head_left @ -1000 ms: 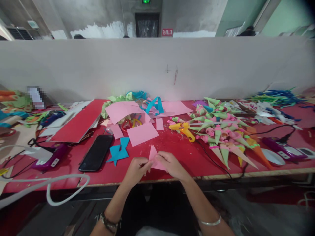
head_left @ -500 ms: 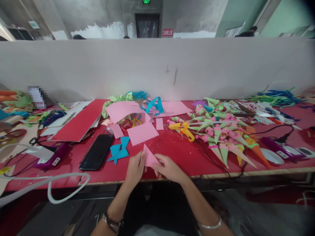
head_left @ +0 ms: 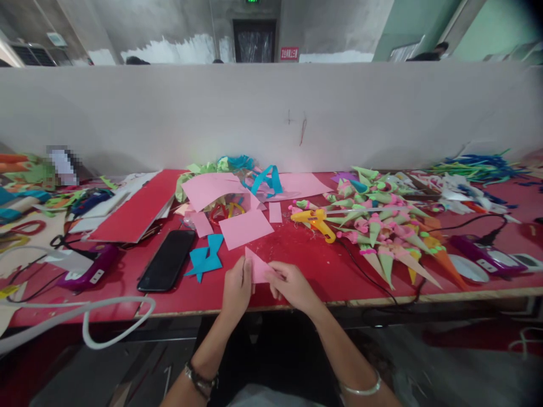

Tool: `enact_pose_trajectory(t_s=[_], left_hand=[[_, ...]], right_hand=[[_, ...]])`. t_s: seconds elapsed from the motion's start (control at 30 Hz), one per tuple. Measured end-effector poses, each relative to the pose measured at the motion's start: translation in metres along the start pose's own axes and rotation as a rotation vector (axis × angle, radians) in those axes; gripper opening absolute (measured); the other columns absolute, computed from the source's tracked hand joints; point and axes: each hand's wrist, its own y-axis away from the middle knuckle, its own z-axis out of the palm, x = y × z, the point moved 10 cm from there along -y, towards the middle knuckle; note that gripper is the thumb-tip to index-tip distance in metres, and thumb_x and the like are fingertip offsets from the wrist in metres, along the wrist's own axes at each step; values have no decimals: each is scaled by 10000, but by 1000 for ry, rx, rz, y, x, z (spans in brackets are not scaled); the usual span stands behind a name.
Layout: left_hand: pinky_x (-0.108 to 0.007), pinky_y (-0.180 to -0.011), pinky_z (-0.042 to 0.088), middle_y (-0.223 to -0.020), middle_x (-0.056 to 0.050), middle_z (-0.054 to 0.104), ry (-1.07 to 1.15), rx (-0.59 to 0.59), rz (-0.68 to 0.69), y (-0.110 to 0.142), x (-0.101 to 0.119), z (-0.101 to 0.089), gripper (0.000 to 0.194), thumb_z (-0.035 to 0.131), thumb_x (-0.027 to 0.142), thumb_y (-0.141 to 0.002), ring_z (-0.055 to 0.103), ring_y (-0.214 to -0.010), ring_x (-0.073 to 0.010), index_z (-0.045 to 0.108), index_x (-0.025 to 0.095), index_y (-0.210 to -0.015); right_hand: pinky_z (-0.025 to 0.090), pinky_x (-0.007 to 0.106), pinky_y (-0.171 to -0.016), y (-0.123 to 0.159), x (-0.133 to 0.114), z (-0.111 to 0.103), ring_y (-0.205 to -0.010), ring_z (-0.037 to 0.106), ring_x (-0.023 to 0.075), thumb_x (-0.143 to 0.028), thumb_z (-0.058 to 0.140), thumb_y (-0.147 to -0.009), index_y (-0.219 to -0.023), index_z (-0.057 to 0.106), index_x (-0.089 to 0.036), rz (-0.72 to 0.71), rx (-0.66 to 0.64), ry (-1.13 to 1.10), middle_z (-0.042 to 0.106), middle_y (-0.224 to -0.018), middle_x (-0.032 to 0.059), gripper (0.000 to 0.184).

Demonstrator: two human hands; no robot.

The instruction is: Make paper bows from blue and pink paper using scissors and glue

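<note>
Between my two hands is a folded piece of pink paper (head_left: 258, 268), its pointed corner up, held just above the table's front edge. My left hand (head_left: 237, 284) pinches its left side, thumb on top. The right edge is gripped by my right hand (head_left: 292, 285), with fingers curled under and partly hidden. Just beyond lies a flat pink sheet (head_left: 246, 229). Blue cut paper pieces (head_left: 205, 259) are to the left of my left hand, beside a black phone (head_left: 167, 261). A yellow glue gun (head_left: 314, 222) rests ahead and to the right.
Many small paper cones (head_left: 375, 223) are heaped on the right of the red table (head_left: 305, 265). Purple power strips (head_left: 487, 254) sit at both sides. A red board (head_left: 139, 206) lies at left. A white cable (head_left: 119, 305) loops over the front edge. A white partition (head_left: 203, 113) stands behind.
The right hand has shifted slightly along the pink paper's edge, and the paper looks narrower with its right corner now covered by the fingers. Other things stay put.
</note>
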Motion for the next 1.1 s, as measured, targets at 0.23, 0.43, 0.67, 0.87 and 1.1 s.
enact_pose_trajectory(t_s=[0.23,0.43,0.67,0.87,1.1], left_hand=[[-188,-407,309,-391,70,434,37,21,-28,-1,2,-2,337,295,381,-869,443,-363,-87,369,193,-599],[-190,-445,319,-429,62,450,77,99,6,2,9,-8,323,298,345,-872,448,-405,-83,365,189,-598],[-188,-458,324,-414,63,473,117,-187,21,-2,5,11,295,395,362,-834,446,-400,-82,452,167,-620],[-176,-459,319,-401,54,487,1,-259,109,2,13,18,330,393,333,-840,445,-396,-73,437,168,-557],[-172,-421,291,-377,62,430,-42,-327,123,4,17,20,362,392,333,-833,410,-369,-64,380,174,-508]], right_hand=[[382,193,-444,1,-1,0,-408,483,81,-307,463,-792,-598,431,-181,-5,-24,-56,514,-466,-44,233],[368,193,-400,-3,5,-1,-355,450,79,-407,375,-828,-624,452,-176,31,-8,-99,500,-428,-46,318],[393,214,-492,-3,-4,-3,-450,490,89,-376,365,-839,-630,430,-179,-7,-74,-66,515,-511,-32,294],[351,216,-569,-3,-23,-14,-608,473,107,-318,517,-761,-682,512,-164,-123,-2,256,528,-630,-22,174],[281,185,-431,-2,-15,-2,-425,398,68,-330,389,-831,-608,418,-181,-13,-113,144,379,-470,-65,270]])
